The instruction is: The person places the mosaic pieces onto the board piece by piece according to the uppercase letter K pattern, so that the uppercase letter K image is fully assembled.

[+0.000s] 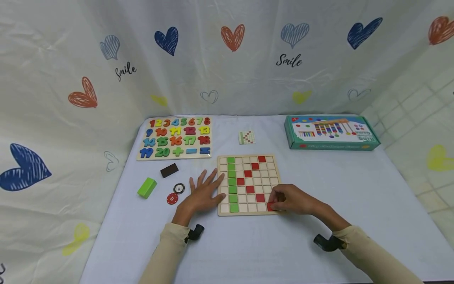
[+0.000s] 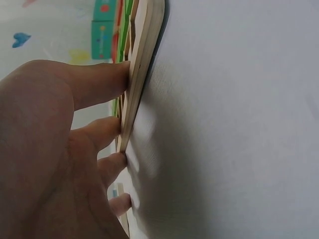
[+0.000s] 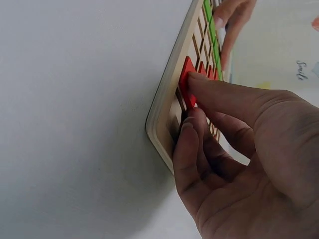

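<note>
A wooden grid board [image 1: 248, 213] lies in front of me, with a column of green tiles [image 1: 232, 181] near its left side and several red tiles [image 1: 248, 173] in a bent diagonal. My left hand [image 1: 203, 195] is spread, its fingertips and thumb resting on the board's left edge. At the board's near right corner my right hand [image 1: 292, 199] pinches a red tile [image 3: 187, 82] between thumb and fingers. In the right wrist view that tile stands tilted over its square, partly covered by the thumb.
Behind the board lies a small pattern card [image 1: 246, 137]. A number puzzle [image 1: 173, 156] is at back left, a green box [image 1: 331, 136] at back right. Left of my left hand are a green block [image 1: 147, 187], a dark block [image 1: 169, 170], a black chip [image 1: 179, 188] and a red chip [image 1: 172, 198].
</note>
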A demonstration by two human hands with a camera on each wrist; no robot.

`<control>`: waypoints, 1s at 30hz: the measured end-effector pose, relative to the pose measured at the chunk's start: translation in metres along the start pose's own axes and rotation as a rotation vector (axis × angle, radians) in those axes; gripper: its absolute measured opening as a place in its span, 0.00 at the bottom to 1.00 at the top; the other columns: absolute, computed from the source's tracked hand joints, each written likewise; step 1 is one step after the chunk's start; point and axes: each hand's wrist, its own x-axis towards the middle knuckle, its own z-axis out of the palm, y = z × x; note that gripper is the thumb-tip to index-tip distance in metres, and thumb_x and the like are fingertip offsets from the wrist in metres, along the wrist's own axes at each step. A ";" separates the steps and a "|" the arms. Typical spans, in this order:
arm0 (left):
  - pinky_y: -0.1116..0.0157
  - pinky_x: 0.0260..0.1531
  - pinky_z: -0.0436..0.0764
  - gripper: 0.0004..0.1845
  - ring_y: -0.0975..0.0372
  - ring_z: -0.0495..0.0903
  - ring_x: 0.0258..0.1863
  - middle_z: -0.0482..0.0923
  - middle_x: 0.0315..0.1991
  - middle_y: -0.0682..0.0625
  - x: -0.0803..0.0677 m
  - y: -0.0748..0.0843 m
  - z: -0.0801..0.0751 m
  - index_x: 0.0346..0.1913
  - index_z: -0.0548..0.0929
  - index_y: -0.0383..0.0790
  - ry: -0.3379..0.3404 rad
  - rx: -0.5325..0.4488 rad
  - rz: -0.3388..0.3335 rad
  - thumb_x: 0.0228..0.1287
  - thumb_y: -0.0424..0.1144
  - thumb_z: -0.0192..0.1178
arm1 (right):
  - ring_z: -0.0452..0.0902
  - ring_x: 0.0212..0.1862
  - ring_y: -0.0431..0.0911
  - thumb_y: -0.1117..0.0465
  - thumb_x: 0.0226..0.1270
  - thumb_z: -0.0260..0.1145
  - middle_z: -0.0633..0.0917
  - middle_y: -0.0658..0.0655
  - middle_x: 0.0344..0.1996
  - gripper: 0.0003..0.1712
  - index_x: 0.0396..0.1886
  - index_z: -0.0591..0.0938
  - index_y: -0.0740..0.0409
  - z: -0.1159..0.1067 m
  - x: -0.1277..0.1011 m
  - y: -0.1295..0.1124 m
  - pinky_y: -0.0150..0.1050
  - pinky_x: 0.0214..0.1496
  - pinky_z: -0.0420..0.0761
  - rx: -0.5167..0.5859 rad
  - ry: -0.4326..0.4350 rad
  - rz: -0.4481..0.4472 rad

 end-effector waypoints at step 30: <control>0.28 0.76 0.33 0.40 0.44 0.36 0.87 0.46 0.88 0.50 -0.006 -0.006 -0.006 0.85 0.60 0.55 0.004 0.055 0.008 0.76 0.56 0.61 | 0.76 0.35 0.39 0.64 0.67 0.77 0.87 0.44 0.33 0.05 0.34 0.90 0.50 0.008 0.003 0.002 0.32 0.34 0.79 -0.042 0.063 -0.048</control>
